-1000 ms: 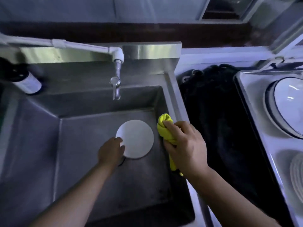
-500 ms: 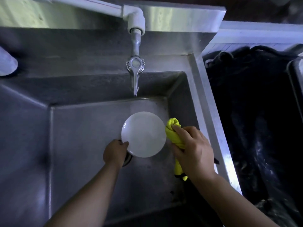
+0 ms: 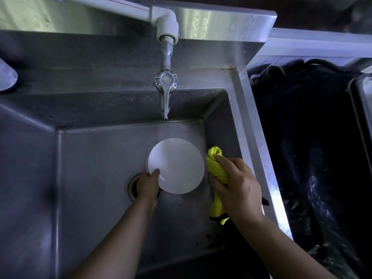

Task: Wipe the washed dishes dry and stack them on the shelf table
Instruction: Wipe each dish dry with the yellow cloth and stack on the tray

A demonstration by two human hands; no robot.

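A small white plate [image 3: 177, 166] is held over the floor of the steel sink [image 3: 90, 178]. My left hand [image 3: 148, 185] grips its lower-left rim, thumb on the face and fingers underneath. My right hand [image 3: 236, 182] grips a bunched yellow cloth [image 3: 216, 168] just right of the plate, close to the sink's right wall. The cloth's top end sticks out above my fingers and its tail hangs below my palm. Cloth and plate look slightly apart.
A tap [image 3: 166, 85] on a white pipe hangs over the sink's back wall. The drain [image 3: 132, 186] lies partly under my left hand. A black bin bag [image 3: 306, 158] fills the space to the right of the sink rim [image 3: 259, 150].
The view has closed in on the sink, and the shelf with dishes has left the frame. My left hand has taken the plate by its rim and raised it off the sink floor.
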